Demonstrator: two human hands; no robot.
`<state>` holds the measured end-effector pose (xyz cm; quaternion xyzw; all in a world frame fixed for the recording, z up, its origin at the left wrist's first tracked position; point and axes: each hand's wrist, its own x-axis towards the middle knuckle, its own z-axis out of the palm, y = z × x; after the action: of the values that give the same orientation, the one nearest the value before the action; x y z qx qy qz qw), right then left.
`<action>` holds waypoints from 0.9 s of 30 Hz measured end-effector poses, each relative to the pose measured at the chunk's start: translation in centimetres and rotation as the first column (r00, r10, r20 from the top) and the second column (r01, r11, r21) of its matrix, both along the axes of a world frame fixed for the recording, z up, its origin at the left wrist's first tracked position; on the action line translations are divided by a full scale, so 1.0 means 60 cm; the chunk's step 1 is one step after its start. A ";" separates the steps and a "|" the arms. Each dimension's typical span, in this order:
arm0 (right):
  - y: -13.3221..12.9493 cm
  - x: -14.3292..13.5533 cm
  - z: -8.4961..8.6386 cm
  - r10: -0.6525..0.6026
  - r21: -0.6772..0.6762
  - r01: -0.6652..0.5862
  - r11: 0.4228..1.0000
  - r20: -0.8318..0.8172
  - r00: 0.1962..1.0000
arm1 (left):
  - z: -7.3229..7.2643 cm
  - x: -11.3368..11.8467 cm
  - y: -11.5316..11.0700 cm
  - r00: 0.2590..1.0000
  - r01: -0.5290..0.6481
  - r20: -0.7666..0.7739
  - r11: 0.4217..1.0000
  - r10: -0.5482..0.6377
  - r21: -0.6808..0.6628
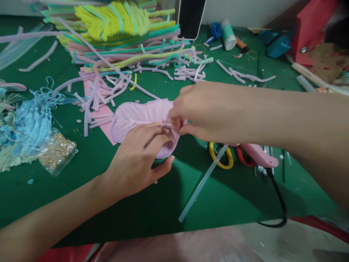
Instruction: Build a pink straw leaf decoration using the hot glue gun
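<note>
A lilac oval piece made of pipe cleaners (148,110), with a raised rim and ribbed rows, lies mid-table. My left hand (139,156) rests its outstretched fingers on the near part of the piece, its thumb standing apart. At the right end my right hand (188,112) is closed, finger and thumb pinching the rim; its fingertips are partly hidden. A long lilac pipe cleaner (109,63) runs from the far rim up to the left. Pink card (109,131) shows under the piece's left side.
Cut lilac bits (189,73) and bundled pipe cleaners (109,43) lie at the back. Blue tassels (34,118) and a bag of gold-coloured bits (57,151) sit left. Right of my hands are yellow-handled scissors (230,160) and a pink glue gun (260,155) with a glue stick (203,183).
</note>
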<state>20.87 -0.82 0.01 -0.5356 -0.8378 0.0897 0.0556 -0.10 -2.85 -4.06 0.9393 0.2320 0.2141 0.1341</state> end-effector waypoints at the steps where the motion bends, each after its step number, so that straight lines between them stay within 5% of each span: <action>1: 0.000 -0.009 0.015 0.078 -0.060 -0.073 0.996 0.091 0.993 | 0.000 0.000 0.000 1.000 -0.004 0.001 1.000 0.004 0.005; 7: 0.001 -0.037 0.059 0.204 -0.176 -0.165 0.970 0.232 0.951 | -0.002 0.000 0.001 1.000 -0.008 0.009 1.000 0.008 0.009; 27: -0.019 0.007 0.011 0.281 0.029 -0.281 0.959 -0.002 0.960 | -0.003 0.001 -0.001 0.999 -0.031 0.021 1.000 0.031 -0.003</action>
<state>21.29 -1.97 0.67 -0.4103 -0.9064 0.0865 0.0522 -0.06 -2.89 -4.23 0.9332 0.2452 0.2257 0.1344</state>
